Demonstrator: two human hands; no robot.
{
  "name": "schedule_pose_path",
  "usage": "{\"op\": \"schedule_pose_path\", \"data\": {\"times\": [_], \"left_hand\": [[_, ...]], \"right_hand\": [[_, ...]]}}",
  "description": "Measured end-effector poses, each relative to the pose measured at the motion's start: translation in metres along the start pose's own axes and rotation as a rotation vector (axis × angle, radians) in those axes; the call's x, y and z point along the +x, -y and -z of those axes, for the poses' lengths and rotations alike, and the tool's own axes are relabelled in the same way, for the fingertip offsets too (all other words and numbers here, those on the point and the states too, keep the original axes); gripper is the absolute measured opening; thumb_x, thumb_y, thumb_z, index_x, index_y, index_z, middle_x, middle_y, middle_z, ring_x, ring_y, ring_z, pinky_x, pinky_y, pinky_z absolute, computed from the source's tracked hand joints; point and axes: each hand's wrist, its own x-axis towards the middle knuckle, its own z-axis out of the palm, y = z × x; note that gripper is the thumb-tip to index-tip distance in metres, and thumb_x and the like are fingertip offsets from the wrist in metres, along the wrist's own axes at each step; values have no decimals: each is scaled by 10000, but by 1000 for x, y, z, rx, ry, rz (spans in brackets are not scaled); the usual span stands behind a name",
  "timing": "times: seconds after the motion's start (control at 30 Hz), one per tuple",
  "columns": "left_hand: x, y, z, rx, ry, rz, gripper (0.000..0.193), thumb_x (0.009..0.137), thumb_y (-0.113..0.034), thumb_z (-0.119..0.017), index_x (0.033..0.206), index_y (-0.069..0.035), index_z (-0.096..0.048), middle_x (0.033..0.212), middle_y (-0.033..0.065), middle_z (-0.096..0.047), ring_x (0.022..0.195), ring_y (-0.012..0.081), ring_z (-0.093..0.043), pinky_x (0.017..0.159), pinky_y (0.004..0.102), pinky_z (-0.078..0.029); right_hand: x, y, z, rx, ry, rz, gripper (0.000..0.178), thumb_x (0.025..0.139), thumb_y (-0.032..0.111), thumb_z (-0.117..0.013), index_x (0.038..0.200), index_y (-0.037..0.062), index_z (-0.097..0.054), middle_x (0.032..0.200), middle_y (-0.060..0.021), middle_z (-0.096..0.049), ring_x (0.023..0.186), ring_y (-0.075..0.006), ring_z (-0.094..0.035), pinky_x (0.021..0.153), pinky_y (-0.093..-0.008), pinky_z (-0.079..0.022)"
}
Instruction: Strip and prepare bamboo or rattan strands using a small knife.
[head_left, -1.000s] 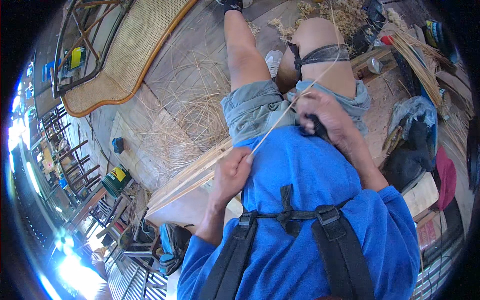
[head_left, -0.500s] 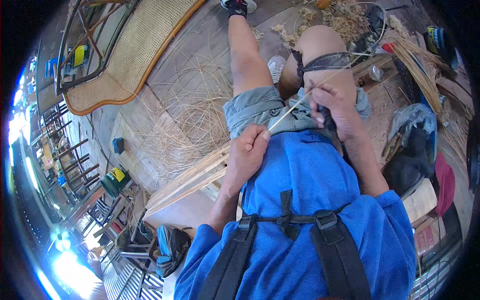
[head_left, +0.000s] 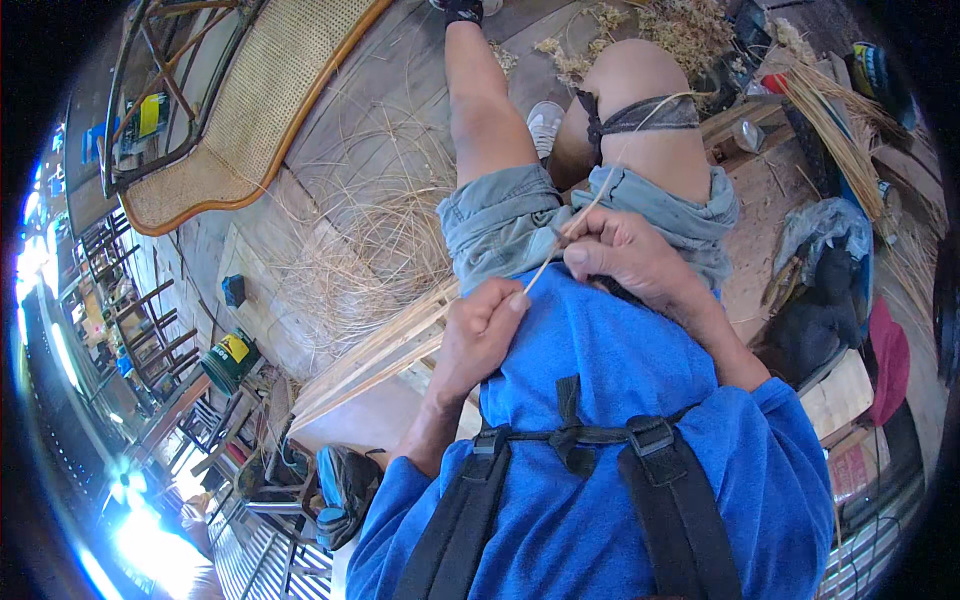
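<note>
A thin pale cane strip [head_left: 541, 273] runs from my left hand [head_left: 480, 335] up past my right hand [head_left: 638, 258] and over my right thigh. My left hand is closed, pinching the strip between thumb and fingers in front of my stomach. My right hand, also closed, is just beyond it to the right. A small grey blade tip [head_left: 560, 237] pokes out at its fingertips, against the strip; it looks like a knife, its handle mostly hidden under the palm. The strip's far end curves across a dark band [head_left: 652, 115] tied around my right knee.
Loose cane strips [head_left: 365, 240] lie tangled on the floor to the left, beside wooden slats [head_left: 375, 350]. A woven cane panel [head_left: 270, 100] stands at the upper left. A bundle of strips [head_left: 835, 140] and a plastic bag [head_left: 825, 235] are at the right.
My right hand has come down and left, close to my left hand, and turned palm down. My left hand has dipped slightly. The strip's far end now bends over the knee.
</note>
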Motion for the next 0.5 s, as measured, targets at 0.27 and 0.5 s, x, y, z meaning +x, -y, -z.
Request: {"op": "schedule_pose_path", "data": {"times": [0.27,0.5], "left_hand": [[-53,19,46,-77,38,174,156,861,-164,-547,845,-16,-593,674,-6,-526,603,51,-466,546,209,-381],[-63,49,79,325,7,196,219,872,-192,-487,861,-4,-599,626,24,-544,569,115,-512,547,255,-412]], "right_hand": [[3,7,1,67,3,-43,209,851,184,-596,946,8,-536,695,-26,-527,527,-74,-466,462,-195,-370],[1,13,7,38,-108,-10,206,856,208,-597,907,24,-521,692,-19,-512,513,-72,-456,443,-193,-363]]}}
